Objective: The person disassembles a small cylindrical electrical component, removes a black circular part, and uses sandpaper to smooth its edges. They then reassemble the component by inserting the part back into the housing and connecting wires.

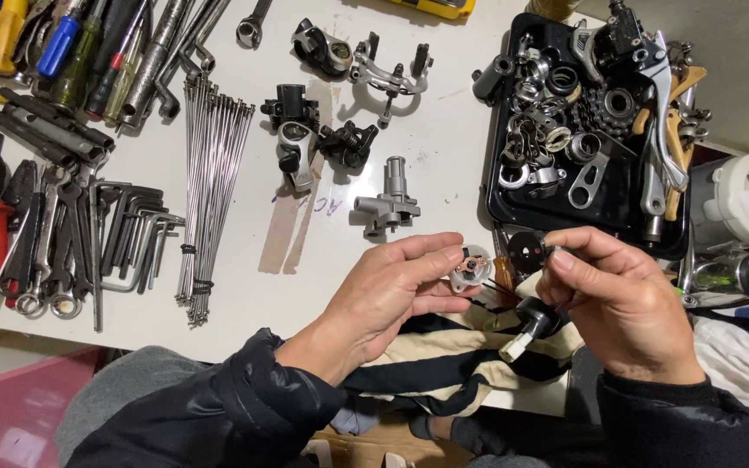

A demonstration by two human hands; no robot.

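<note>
My left hand (387, 299) pinches a small round silver part with copper-coloured inner pieces (471, 268) between thumb and fingertips. My right hand (621, 303) holds a black disc-shaped part (526, 247) at its fingertips, a little to the right of the silver part. A black cylindrical piece with a white end (530, 325) hangs under the right hand. Both hands hover over a cream and black striped cloth (461, 360) at the front edge of the white table (452, 147).
A black tray (500, 173) full of metal bike parts and brake levers sits at the back right. Grey metal fittings (387, 204), a spoke bundle (210, 186), hex keys (136, 234), wrenches, pliers and screwdrivers (88, 52) cover the table's middle and left.
</note>
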